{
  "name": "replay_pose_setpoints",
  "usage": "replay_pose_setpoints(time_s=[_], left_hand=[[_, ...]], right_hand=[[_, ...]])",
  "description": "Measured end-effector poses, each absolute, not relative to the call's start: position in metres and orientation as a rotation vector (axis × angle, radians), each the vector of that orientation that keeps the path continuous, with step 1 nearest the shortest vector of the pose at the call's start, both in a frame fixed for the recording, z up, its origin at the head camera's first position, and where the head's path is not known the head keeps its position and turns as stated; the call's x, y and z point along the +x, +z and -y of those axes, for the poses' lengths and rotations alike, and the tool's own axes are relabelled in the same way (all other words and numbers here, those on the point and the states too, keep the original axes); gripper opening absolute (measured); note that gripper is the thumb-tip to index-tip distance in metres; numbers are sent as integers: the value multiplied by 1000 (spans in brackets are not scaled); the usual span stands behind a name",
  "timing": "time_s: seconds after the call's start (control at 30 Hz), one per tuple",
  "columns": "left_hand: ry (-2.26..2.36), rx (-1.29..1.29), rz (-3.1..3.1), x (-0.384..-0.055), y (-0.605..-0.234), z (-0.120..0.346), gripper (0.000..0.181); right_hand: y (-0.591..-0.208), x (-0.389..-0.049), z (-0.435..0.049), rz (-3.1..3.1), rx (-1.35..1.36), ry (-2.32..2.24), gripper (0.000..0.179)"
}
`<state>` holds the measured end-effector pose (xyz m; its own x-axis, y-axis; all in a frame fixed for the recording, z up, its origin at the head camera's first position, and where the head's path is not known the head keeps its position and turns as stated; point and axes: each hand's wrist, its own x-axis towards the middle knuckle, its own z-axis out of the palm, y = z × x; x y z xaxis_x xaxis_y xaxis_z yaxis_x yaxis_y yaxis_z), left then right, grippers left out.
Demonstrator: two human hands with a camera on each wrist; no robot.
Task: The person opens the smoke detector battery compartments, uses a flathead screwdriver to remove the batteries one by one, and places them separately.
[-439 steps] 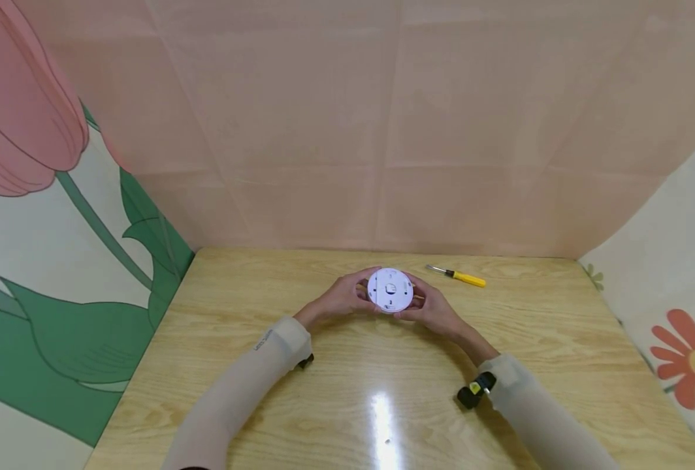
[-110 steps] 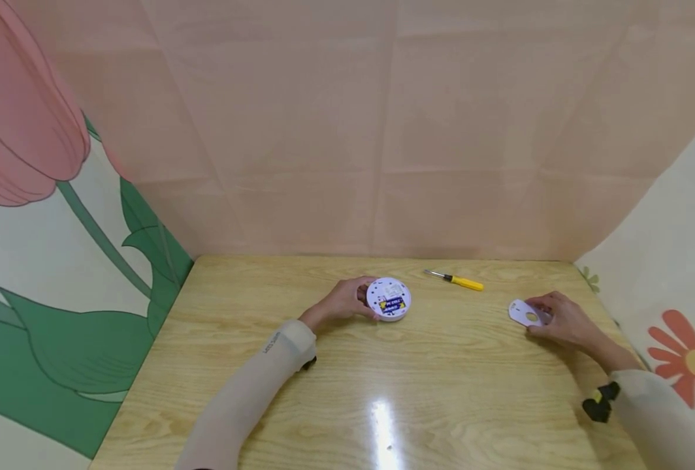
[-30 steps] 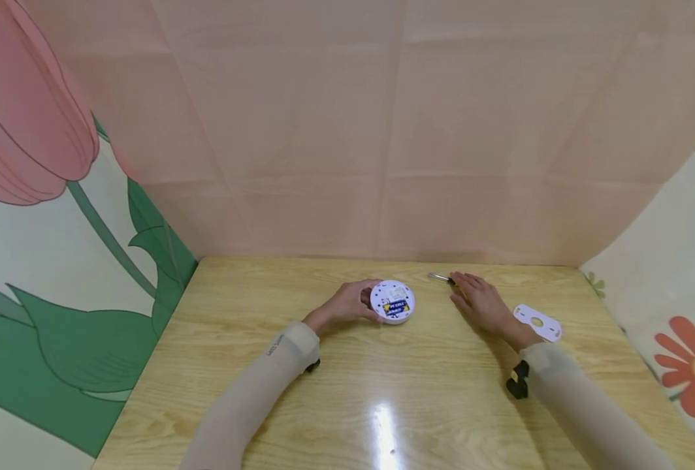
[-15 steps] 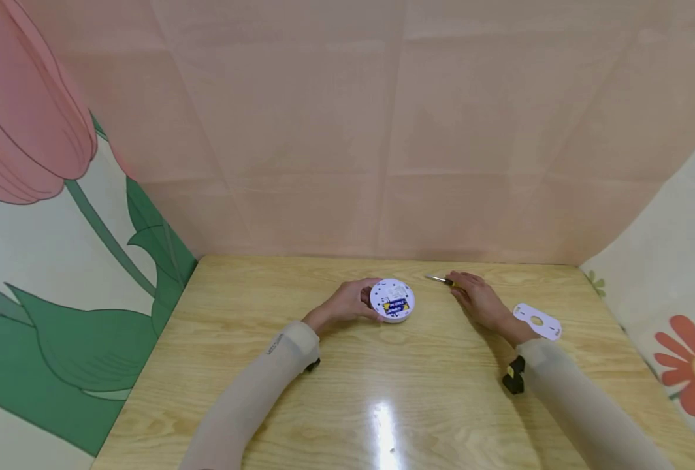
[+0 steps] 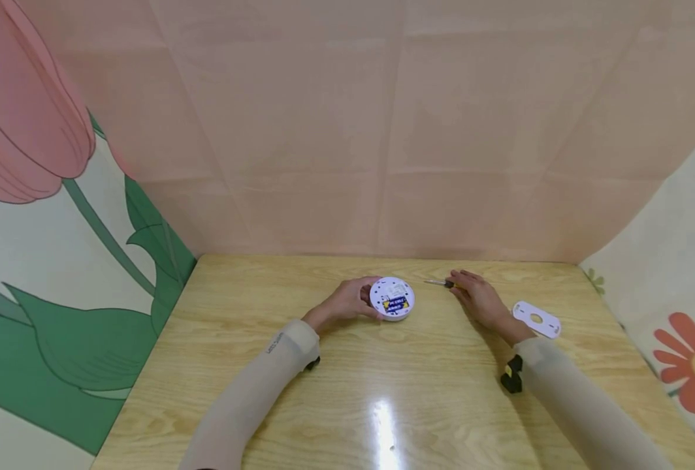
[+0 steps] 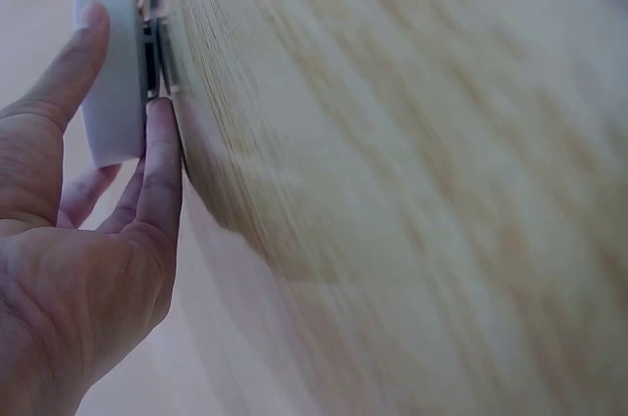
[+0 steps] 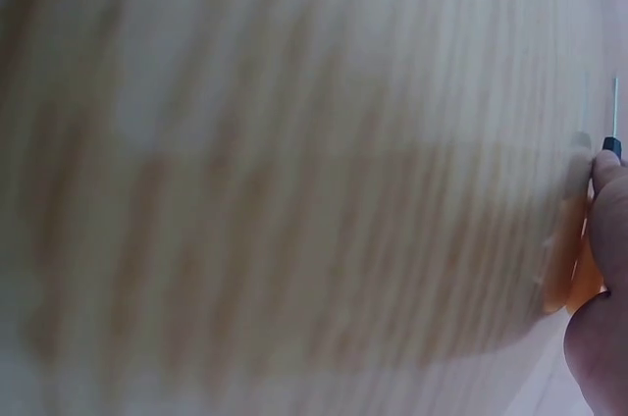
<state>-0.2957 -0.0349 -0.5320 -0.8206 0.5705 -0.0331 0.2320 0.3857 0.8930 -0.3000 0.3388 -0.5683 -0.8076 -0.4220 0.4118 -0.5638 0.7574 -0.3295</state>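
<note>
At the table's middle, my left hand [image 5: 347, 300] grips a round white smoke detector [image 5: 390, 287] by its left side. Its back faces up, showing a blue battery and small holes. In the left wrist view my thumb lies on the white casing [image 6: 113, 102], fingers around the opposite side, and dark metallic parts show on its underside. To the right, my right hand [image 5: 483, 303] holds a yellow-handled screwdriver [image 5: 439, 282], shaft pointing left toward the detector. Most of the handle is hidden by my fingers; part of it shows orange [image 7: 586, 279] in the right wrist view.
A flat white mounting plate [image 5: 546, 322] with a central hole lies on the wooden table [image 5: 300, 405], just right of my right wrist. Behind the table's back edge hangs a pinkish cloth [image 5: 300, 163]. Flower-printed panels border both sides.
Earlier, my right hand took the mounting plate from the detector and set it down at the right. It then reached the screwdriver, which has just shifted slightly left. My left hand has kept hold.
</note>
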Motion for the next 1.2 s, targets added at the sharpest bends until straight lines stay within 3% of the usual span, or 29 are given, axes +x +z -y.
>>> replay_pose_setpoints(time_s=[1.2], left_hand=[[1324, 736, -2310, -298, -526, 35, 91]], right_hand=[[-554, -295, -343, 2522, 773, 503, 24]])
